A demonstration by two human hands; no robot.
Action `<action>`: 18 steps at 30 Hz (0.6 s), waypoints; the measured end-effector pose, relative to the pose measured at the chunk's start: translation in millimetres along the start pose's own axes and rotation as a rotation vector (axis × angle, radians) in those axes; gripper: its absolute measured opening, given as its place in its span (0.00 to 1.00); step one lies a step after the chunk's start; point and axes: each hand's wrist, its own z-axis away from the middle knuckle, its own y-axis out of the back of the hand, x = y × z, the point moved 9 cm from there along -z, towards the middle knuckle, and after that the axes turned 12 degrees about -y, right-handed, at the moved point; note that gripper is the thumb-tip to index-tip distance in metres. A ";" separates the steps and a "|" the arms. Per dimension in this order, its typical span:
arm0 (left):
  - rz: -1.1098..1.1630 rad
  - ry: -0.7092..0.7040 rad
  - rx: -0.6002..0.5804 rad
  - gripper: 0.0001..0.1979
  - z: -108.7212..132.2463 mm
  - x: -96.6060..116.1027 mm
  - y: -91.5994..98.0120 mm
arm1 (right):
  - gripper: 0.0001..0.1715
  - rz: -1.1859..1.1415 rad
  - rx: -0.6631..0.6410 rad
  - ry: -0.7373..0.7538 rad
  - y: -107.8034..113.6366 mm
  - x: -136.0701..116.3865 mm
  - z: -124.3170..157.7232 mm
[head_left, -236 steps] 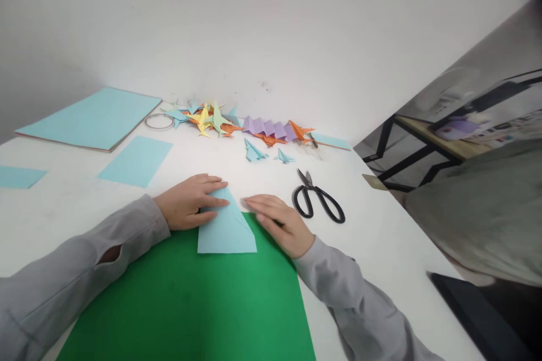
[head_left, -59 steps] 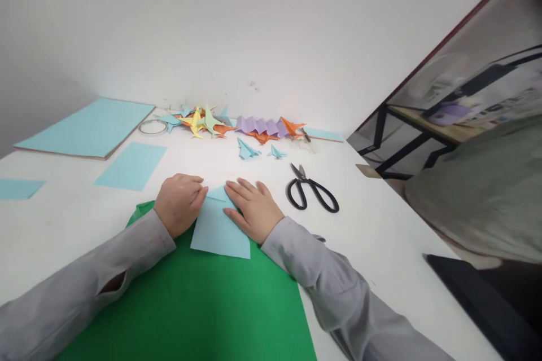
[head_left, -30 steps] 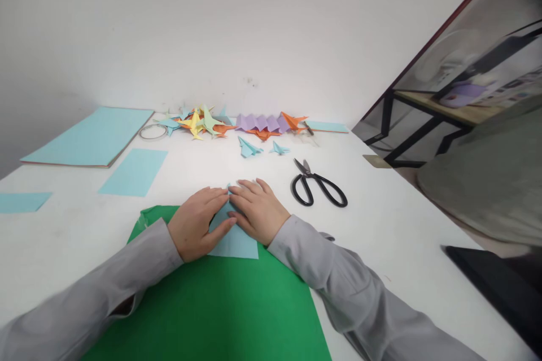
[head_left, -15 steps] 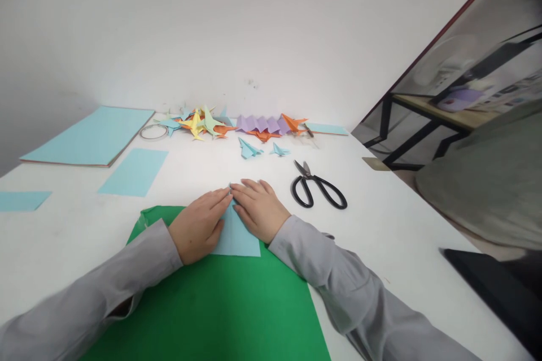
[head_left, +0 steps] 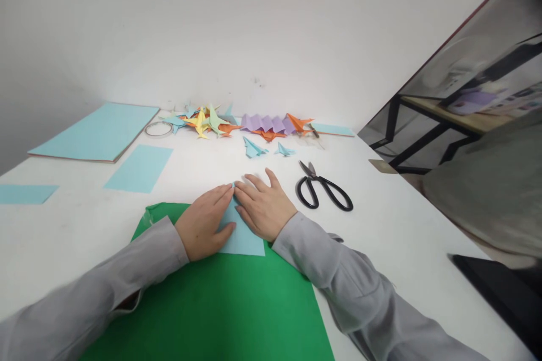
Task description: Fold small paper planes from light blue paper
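A light blue sheet of paper (head_left: 243, 241), folded to a point at its far end, lies on the green mat (head_left: 220, 304). My left hand (head_left: 205, 223) rests over its left side, with straight fingers at the tip and the thumb held apart on the paper. Across the right side lies my right hand (head_left: 266, 206), open, its fingers spread and its index fingertip at the same point. The two hands' fingertips nearly meet there. Parts of the paper's edges are hidden under both hands.
Black-handled scissors (head_left: 324, 189) lie right of my right hand. Farther back are two small blue folded figures (head_left: 254, 148), a colourful origami pile (head_left: 207, 122) and a purple pleated paper (head_left: 266, 123). Blue sheets (head_left: 139, 168) and a paper stack (head_left: 97, 132) are at left; a tape roll (head_left: 158, 128) sits nearby.
My right hand's fingers have spread farther apart, and its outer fingers lift away from the paper. My left thumb has moved out from the palm. The camera view has shifted slightly.
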 end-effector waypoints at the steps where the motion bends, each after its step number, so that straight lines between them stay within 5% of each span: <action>1: 0.000 -0.001 -0.001 0.28 0.0 0.3 0.1 | 0.19 0.002 -0.002 0.004 0.0 -0.1 -0.3; 18: -0.079 -0.063 -0.111 0.28 -0.5 8.5 -4.0 | 0.19 -0.077 -0.044 -0.048 -10.0 13.5 -4.4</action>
